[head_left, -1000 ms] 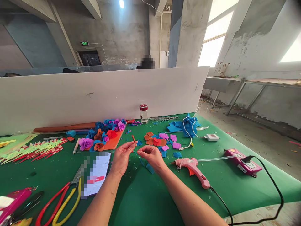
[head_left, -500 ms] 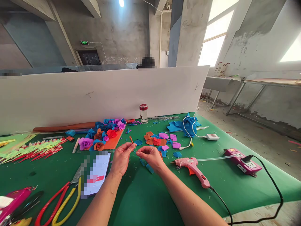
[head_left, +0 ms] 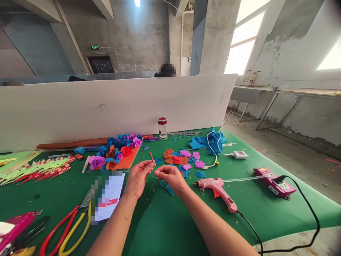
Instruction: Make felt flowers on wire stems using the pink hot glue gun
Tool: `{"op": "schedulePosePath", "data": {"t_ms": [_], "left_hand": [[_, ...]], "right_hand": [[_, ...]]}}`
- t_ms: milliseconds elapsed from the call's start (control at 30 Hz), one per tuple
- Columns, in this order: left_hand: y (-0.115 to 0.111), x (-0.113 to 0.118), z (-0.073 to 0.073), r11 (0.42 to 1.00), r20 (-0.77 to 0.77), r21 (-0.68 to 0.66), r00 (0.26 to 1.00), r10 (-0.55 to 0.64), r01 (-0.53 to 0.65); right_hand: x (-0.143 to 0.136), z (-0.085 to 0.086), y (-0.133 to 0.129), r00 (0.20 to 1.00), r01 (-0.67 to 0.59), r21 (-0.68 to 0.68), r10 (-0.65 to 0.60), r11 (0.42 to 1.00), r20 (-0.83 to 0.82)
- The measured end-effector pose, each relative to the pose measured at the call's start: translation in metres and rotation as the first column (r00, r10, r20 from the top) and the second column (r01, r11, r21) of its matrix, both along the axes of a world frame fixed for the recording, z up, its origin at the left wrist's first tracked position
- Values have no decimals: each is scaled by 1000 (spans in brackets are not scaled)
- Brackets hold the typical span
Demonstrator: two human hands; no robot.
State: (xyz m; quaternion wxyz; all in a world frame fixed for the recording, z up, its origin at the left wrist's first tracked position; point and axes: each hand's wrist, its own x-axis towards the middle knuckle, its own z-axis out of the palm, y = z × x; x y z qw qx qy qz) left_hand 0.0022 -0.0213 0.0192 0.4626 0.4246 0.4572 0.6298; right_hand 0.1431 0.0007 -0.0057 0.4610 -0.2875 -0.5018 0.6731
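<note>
Over the green table, my left hand (head_left: 139, 180) pinches a small orange-brown paper roll (head_left: 151, 156) between thumb and fingertips, its upper end sticking up. Close beside it on the right, my right hand (head_left: 170, 179) has thumb and forefinger pressed together just below the roll; whatever lies between them is too small to make out. Beyond my hands are cut paper pieces: orange-brown ones (head_left: 168, 156), purple ones (head_left: 199, 164) and blue ones (head_left: 201, 174). Finished paper flowers (head_left: 112, 163) in blue, purple, red and orange-brown are heaped to the left.
A pink glue gun (head_left: 217, 186) lies to the right, its cord trailing off the table; a magenta power strip (head_left: 275, 183) is behind it. On the left are a phone (head_left: 110, 199) and scissors (head_left: 74, 222). A lidded jar (head_left: 162, 128) stands before a white board (head_left: 128, 110).
The paper roll now points more upright and shows slightly higher above my left fingertips. Both hands have stayed almost in the same place.
</note>
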Motion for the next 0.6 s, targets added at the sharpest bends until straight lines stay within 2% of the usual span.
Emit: {"op": "schedulePosePath", "data": {"t_ms": [233,433,600], "left_hand": [[0,1,-2,1000,-8,-8,1000,21,-21],[-1,2,-1,999,6,-16,999,-34,34],[-2,2,-1,999,-13,-32,1000,-15,15]], "right_hand": [[0,1,-1,999,-46,-2,46,999,-5],[1,0,0,999,-46,-24,46,999,-29],[1,0,0,998,-55,-20,55,998,-31]]}}
